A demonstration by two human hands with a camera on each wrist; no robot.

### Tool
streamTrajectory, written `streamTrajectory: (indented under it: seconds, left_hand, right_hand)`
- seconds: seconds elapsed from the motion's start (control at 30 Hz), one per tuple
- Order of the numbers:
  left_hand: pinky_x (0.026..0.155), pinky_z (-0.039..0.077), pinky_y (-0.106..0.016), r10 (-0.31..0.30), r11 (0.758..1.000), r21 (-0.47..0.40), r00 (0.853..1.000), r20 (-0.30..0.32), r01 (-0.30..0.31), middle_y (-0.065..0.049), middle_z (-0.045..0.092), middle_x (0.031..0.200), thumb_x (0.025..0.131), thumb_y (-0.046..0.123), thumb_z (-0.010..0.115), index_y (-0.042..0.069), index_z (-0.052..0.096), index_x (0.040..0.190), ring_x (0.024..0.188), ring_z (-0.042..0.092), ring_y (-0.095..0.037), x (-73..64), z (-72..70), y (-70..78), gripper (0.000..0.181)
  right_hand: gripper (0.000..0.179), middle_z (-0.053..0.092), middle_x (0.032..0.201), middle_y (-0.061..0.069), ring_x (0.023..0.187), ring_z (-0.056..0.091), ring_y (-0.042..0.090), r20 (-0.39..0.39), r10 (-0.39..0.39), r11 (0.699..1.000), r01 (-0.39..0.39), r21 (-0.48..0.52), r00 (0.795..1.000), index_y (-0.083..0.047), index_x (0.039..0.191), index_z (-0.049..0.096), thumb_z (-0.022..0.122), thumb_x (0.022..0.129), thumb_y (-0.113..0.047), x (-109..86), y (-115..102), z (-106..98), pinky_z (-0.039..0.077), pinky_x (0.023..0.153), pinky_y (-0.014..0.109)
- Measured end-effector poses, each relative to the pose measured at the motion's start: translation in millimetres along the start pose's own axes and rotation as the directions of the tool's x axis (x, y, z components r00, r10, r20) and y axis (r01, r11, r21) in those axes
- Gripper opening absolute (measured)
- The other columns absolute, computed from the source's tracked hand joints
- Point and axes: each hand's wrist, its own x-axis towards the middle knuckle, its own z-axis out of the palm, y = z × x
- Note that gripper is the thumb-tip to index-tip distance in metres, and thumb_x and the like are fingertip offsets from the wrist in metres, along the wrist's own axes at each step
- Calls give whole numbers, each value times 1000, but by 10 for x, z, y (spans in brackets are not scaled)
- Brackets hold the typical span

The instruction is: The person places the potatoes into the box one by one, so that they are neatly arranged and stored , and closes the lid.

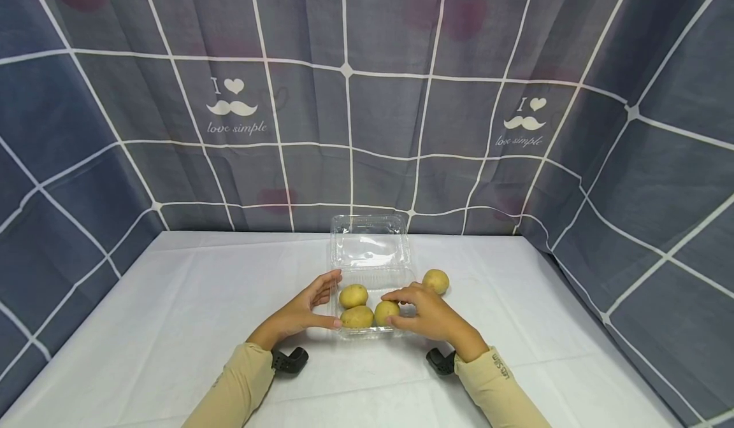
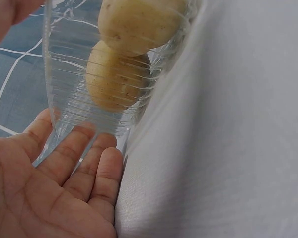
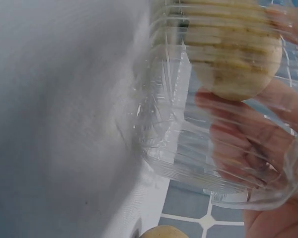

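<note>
A clear plastic clamshell container (image 1: 375, 278) lies on the white-covered table, its lid (image 1: 369, 249) tipped back. Two potatoes, one farther back (image 1: 353, 295) and one in front (image 1: 357, 317), sit in its left half. My right hand (image 1: 430, 316) reaches over the right wall and pinches a third potato (image 1: 387, 313) between thumb and fingers, inside the container. Through the ribbed wall that potato (image 3: 233, 54) shows in the right wrist view. Along the left wall, the fairly straight fingers of my left hand (image 1: 304, 307) touch the outside, thumb at the near left corner.
Another potato (image 1: 436, 281) lies on the tablecloth (image 1: 218, 300), just right of the container and behind my right hand. A grey curtain with white lines (image 1: 309, 109) hangs behind the table and along both sides.
</note>
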Motion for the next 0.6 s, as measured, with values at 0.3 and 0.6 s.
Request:
streamTrajectory:
  seconds: [0.3, 0.6]
  left_hand:
    - [129, 23, -65, -5, 1000, -4, 1000, 0, 5, -35, 25, 171, 88, 17, 93, -6, 20, 168, 158, 24, -54, -8, 1, 19, 111]
    - [129, 24, -64, -3, 1000, 1, 1000, -1, 3, -35, 24, 171, 88, 16, 92, -6, 20, 168, 158, 25, -53, -1, 8, 20, 110]
  right_hand:
    - [38, 79, 123, 4, 107, 66, 19, 49, 5, 999, -3, -43, 999, -4, 131, 76, 76, 101, -28, 3, -27, -22, 57, 94, 39]
    - [32, 79, 123, 1, 109, 67, 22, 57, -12, 998, 15, -53, 998, -6, 127, 79, 74, 103, -26, 5, -19, -14, 57, 96, 41]
